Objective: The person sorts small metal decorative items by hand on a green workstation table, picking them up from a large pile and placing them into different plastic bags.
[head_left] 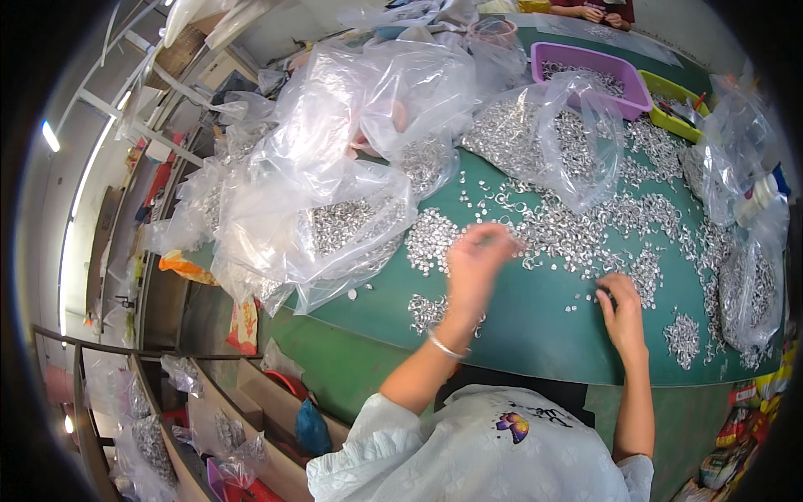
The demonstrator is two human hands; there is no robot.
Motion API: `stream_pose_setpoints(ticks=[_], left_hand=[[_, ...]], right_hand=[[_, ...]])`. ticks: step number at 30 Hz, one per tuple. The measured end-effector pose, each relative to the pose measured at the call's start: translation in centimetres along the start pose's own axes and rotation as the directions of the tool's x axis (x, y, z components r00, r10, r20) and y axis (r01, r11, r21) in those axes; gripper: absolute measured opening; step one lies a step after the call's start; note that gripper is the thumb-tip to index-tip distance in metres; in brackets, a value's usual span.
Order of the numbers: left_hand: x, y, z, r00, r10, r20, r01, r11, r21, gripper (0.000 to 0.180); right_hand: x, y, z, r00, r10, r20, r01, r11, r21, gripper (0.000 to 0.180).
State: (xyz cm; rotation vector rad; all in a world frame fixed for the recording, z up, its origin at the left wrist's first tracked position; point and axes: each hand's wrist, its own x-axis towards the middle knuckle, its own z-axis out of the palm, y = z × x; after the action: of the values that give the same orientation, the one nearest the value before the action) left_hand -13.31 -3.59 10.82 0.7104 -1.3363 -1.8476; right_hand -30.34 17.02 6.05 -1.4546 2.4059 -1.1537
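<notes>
My left hand [481, 255], smeared by motion, hovers over the green table between a pile of small round silver pieces [432, 242] and a wide heap of silver metal pieces [565, 233]. Whether its fingers hold anything cannot be made out. A silver bangle [447, 344] circles that wrist. Farther right, my right hand [621, 311] is by the table, thumb and fingers apart, and nothing shows between them. Beside its fingertips is a smaller pile of silver pieces [645, 276], with a few loose ones to its left. Another small pile [427, 313] is partly behind my left wrist.
Clear plastic bags [343, 213] of silver pieces crowd the table's left and back. A purple basin [585, 57] and a yellow-green basket [673, 105] stand at the back right. More bags [749, 293] line the right edge. Across the table, another person's hands [600, 15] show.
</notes>
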Motion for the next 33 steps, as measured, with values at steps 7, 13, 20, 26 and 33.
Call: stream_pose_setpoints(ticks=[7, 13, 20, 26, 33], left_hand=[[2.9, 5.1, -8.4, 0.753, 0.183, -0.632, -0.485, 0.804, -0.345, 0.022], [0.8, 2.4, -7.1, 0.943, 0.160, -0.291, -0.197, 0.975, -0.103, 0.024], [3.7, 11.3, -19.6, 0.861, 0.508, -0.006, -0.031, 0.066, 0.997, 0.018], [9.5, 8.1, -28.8, 0.934, 0.343, -0.099, 0.196, -0.260, 0.946, 0.018], [11.0, 5.7, -30.9, 0.936, 0.319, -0.146, 0.226, -0.228, 0.947, 0.018]], right_hand=[[0.0, -0.3, 0.0, 1.000, -0.002, 0.000, 0.002, 0.999, 0.034, 0.012], [0.0, -0.1, -0.3, 0.999, 0.044, -0.007, -0.043, 0.996, 0.074, 0.012], [-0.5, 0.2, -0.2, 0.999, 0.034, -0.019, -0.032, 0.995, 0.098, 0.009], [-0.5, -0.2, 0.2, 0.999, 0.010, -0.047, -0.005, 0.996, 0.091, 0.008], [-1.5, 0.3, -0.5, 0.998, 0.031, -0.057, -0.025, 0.995, 0.094, 0.007]])
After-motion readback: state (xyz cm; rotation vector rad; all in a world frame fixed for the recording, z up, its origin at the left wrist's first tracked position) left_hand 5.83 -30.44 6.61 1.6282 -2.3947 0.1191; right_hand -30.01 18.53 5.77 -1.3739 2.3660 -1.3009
